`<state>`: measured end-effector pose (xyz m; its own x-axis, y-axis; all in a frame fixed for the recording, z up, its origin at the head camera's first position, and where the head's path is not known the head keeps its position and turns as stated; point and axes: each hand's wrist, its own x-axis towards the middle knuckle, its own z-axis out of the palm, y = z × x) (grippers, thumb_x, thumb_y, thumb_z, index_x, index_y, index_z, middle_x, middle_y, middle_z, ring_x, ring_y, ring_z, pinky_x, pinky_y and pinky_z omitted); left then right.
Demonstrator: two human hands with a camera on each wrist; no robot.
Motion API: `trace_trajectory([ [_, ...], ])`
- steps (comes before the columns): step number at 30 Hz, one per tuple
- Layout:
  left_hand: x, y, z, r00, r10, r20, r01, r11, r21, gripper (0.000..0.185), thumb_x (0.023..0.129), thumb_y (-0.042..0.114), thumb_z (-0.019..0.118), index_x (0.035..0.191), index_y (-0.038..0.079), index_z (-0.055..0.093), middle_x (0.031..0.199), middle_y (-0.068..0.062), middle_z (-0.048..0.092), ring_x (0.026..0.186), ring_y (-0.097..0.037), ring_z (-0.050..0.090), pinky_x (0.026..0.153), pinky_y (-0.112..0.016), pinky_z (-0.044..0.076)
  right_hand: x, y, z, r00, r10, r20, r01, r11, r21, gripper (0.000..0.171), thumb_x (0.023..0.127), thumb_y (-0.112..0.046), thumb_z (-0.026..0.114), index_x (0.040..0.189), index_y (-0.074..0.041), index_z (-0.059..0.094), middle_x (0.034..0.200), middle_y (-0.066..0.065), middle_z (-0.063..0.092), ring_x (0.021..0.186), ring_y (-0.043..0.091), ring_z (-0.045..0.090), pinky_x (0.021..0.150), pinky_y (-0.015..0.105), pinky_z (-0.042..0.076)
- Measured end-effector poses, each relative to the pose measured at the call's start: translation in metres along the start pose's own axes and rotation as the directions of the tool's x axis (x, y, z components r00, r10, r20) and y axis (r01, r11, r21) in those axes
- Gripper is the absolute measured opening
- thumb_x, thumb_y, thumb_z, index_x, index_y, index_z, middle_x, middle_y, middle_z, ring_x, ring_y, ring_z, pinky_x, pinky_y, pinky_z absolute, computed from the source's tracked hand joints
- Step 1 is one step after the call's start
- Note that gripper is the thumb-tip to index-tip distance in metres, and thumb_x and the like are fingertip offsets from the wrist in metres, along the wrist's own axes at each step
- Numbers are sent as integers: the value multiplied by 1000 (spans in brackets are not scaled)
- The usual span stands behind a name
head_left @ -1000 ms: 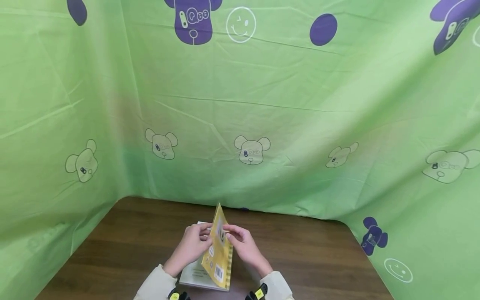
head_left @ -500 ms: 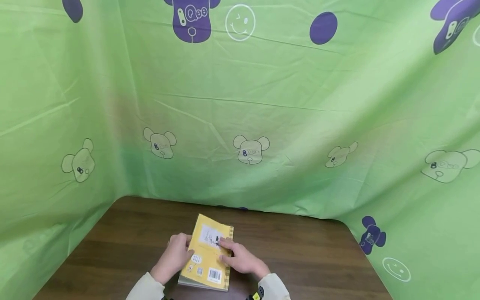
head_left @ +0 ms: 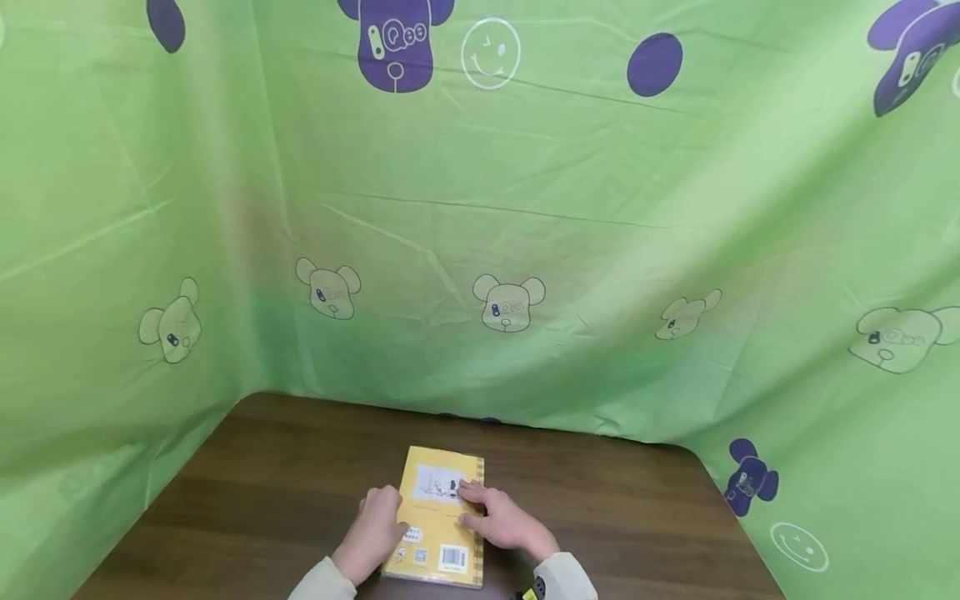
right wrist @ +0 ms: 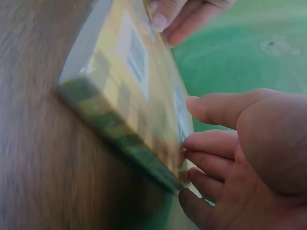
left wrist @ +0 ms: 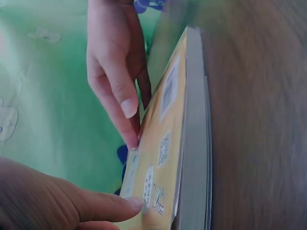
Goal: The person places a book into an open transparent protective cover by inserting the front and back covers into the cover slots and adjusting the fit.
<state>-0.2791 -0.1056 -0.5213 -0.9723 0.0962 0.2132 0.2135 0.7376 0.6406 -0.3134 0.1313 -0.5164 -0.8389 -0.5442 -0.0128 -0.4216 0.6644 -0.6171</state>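
A closed yellow paperback book [head_left: 438,527] lies back cover up on the wooden table, its checked spine on the right. A barcode, a QR code and a small cartoon show on the cover. My left hand [head_left: 372,533] grips the book's left edge, and in the left wrist view its thumb [left wrist: 129,205] presses on the cover. Along the spine side, my right hand [head_left: 508,518] rests with loosely bent fingertips on the cover, next to the picture panel. The right wrist view shows these fingers [right wrist: 213,158] close to the spine edge.
The brown wooden table [head_left: 600,508] has a rounded back edge. A green cloth [head_left: 600,208] printed with bear heads and smiley faces hangs around its back and sides.
The cover, raised and tilted between both hands a second ago, has come down flat and the book is closed. The left hand moved to the left edge; the right hand settled on the cover.
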Motion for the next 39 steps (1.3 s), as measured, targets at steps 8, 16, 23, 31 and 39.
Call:
trace_trajectory([
  [8,-2,17,20,998,55,7,-55,998,-15,19,71,-6,80,75,0,63,67,-7,60,61,-16,56,53,-33,50,-18,14,-9,999,-19,-40,21,998,51,49,98,-22,65,139,5,58,151,19,52,142,45,43,117,59,33],
  [16,-2,25,31,997,78,21,-77,996,-40,20,68,-8,78,70,2,60,65,-4,59,59,-14,52,52,-29,46,-31,25,-14,999,-11,-40,14,998,62,45,101,-22,62,137,4,60,149,19,53,140,45,45,116,54,36],
  [23,0,36,41,995,96,14,-95,993,-64,23,70,-6,80,68,3,59,64,-5,59,59,-15,54,53,-30,46,-40,35,-24,999,-7,-51,10,998,66,41,104,-19,57,139,3,59,148,21,54,140,46,45,115,54,38],
  [31,3,41,46,995,55,88,-46,994,-102,19,75,-5,79,71,2,62,66,-6,60,61,-16,59,55,-30,50,-42,46,-22,969,89,-231,-52,986,160,41,99,-8,61,136,10,58,139,26,59,128,45,56,104,51,49],
  [39,4,41,44,993,82,83,-71,988,-134,22,73,-8,78,67,4,61,63,-3,60,58,-11,56,51,-25,47,-35,52,-21,884,230,-407,-141,961,238,38,92,-2,66,121,20,59,105,24,70,98,34,68,82,38,59],
])
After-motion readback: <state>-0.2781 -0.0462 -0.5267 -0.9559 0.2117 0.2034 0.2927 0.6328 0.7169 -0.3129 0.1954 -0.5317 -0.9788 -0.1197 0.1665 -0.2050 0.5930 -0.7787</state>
